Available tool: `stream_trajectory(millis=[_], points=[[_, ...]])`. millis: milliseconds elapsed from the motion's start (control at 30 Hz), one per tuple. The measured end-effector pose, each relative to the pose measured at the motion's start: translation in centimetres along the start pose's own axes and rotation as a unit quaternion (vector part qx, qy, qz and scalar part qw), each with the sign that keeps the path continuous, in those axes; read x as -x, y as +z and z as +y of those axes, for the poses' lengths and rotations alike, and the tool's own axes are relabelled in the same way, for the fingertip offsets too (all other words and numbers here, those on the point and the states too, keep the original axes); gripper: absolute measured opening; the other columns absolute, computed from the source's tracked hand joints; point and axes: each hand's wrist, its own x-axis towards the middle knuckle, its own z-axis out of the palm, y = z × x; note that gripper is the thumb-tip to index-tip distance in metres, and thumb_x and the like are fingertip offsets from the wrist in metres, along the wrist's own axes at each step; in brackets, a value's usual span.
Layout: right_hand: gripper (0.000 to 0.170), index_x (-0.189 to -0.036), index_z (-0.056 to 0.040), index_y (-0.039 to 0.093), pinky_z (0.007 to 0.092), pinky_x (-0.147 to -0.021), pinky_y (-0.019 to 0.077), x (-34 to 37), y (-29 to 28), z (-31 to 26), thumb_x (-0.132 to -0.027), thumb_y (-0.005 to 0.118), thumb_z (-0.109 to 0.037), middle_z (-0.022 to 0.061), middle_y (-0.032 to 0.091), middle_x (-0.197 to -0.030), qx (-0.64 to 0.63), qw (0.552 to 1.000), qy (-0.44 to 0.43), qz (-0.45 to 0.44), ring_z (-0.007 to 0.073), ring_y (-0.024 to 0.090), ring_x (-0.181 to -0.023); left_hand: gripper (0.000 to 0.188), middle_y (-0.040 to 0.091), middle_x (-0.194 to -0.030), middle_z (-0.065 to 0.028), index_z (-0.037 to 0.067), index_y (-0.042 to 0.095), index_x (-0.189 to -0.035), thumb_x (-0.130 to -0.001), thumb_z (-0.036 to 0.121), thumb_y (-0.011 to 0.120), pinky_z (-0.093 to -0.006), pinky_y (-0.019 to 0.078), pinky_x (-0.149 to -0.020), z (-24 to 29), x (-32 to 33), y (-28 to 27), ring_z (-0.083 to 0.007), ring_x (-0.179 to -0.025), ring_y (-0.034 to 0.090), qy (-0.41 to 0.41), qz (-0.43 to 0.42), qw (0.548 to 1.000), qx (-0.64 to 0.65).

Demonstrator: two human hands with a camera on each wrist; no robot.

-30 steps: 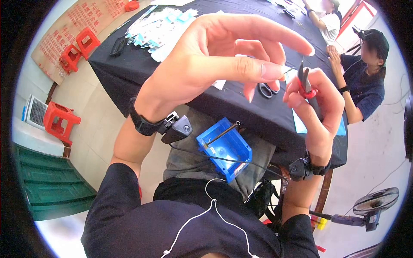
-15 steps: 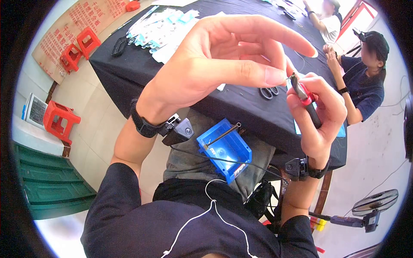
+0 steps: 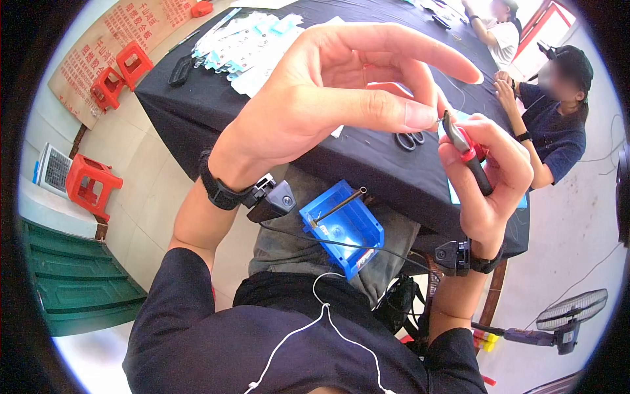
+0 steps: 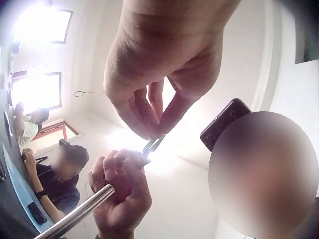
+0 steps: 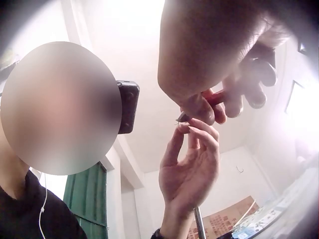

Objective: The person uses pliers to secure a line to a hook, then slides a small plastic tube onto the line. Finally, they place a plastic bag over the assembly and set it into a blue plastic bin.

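Note:
My right hand (image 3: 495,174) grips a small pair of pliers (image 3: 458,139) with red and black handles, its metal nose pointing up at the other hand's fingertips. Thumb and fingertips of my left hand (image 3: 348,85) pinch something tiny right at the pliers' tip, mostly hidden by the fingers. From that hand, in the left wrist view, a thin fishing line runs out to a fish hook (image 4: 79,93). Both hands are raised above the table's near edge.
A blue bin (image 3: 341,236) with a metal rod rests on the lap. On the black-covered table (image 3: 387,164) lie scissors (image 3: 409,140) and a pile of white and blue packets (image 3: 249,46). Another person (image 3: 558,125) sits at the right. Red stools (image 3: 95,187) stand at left.
The pliers have tilted left, their nose moving from just beside the left hand to its pinching fingertips. The left thumb and fingers have closed together; little moves in the last half second.

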Motion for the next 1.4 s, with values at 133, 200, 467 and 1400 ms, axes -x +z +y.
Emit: stream_trajectory(millis=[133,200,467,1400], points=[[0.016,-0.087,0.0013,0.07,0.0265,-0.06,0.0433,0.2,0.4,0.1,-0.073,0.075,-0.003,0.0077,0.064,-0.073,-0.002,0.999,-0.024,0.033,0.0165,0.059,-0.062,0.05,0.061,-0.084,-0.0034,-0.007,0.061,-0.134,-0.087,0.006,0.068,-0.035,0.0517,-0.094,0.3,0.0,0.2,-0.0234,-0.103,0.067,-0.012,0.009,1.0,0.002],[0.017,-0.087,0.0023,0.069,0.0267,-0.062,0.046,0.4,0.5,0.0,-0.073,0.075,-0.003,0.0099,0.065,-0.074,0.009,0.998,-0.025,0.051,0.0184,0.063,-0.064,0.05,0.062,-0.085,-0.0037,-0.007,0.061,-0.134,-0.087,0.007,0.068,-0.0347,0.0526,-0.093,0.4,0.0,0.2,-0.0237,-0.103,0.067,-0.013,0.012,1.0,0.0],[0.016,-0.088,0.0018,0.069,0.0269,-0.057,0.0411,0.0,0.1,-0.4,-0.074,0.075,-0.004,0.0079,0.062,-0.071,0.035,0.999,0.02,0.013,0.0165,0.057,-0.06,0.04,0.068,-0.091,-0.0091,-0.007,0.065,-0.126,-0.088,0.003,0.068,-0.0335,0.0596,-0.08,1.6,0.3,1.1,-0.0235,-0.095,0.071,0.027,0.069,0.989,-0.128],[0.017,-0.093,0.0,0.064,0.0273,-0.054,0.0364,-0.1,1.1,0.7,-0.078,0.073,-0.001,0.0054,0.059,-0.079,0.066,0.996,-0.007,0.064,0.0141,0.057,-0.068,0.036,0.074,-0.092,-0.0133,-0.006,0.067,-0.121,-0.085,-0.005,0.07,-0.0294,0.06,-0.077,1.3,0.5,1.6,-0.018,-0.085,0.073,0.115,0.13,0.947,-0.269]])
